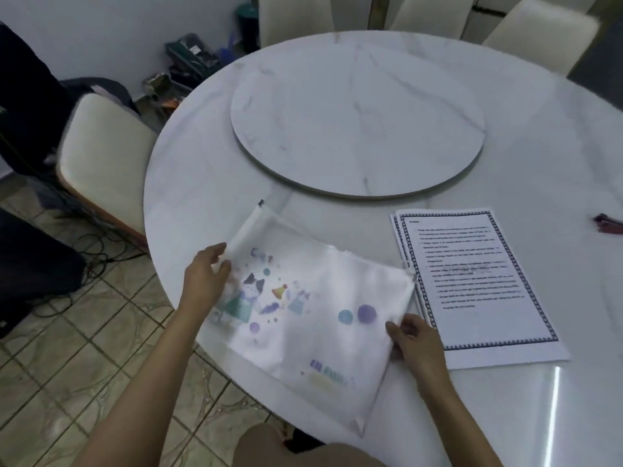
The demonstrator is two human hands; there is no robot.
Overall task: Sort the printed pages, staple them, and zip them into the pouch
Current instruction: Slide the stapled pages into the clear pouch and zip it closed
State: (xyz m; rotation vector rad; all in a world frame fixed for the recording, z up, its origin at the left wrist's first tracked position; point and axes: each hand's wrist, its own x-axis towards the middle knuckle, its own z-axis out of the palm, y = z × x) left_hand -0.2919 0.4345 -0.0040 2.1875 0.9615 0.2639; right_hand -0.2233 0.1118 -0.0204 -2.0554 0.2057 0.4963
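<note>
between both hands (205, 281) (416, 342), pouch (303, 318) held.

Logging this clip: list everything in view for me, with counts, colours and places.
Translucent white zip pouch with cat print: one, near table edge, overhanging it.
Stack of printed pages with dark patterned border: one, white, right of the pouch.
Small dark red object, blurred: one, far right.
Round marble turntable: one, white-grey, table centre.
Round marble table: one, white.
Cream padded chairs: four, around the table.
Dark clutter: floor, upper left.
Left hand: holds the pouch's left edge.
Right hand: holds its right edge.
</note>
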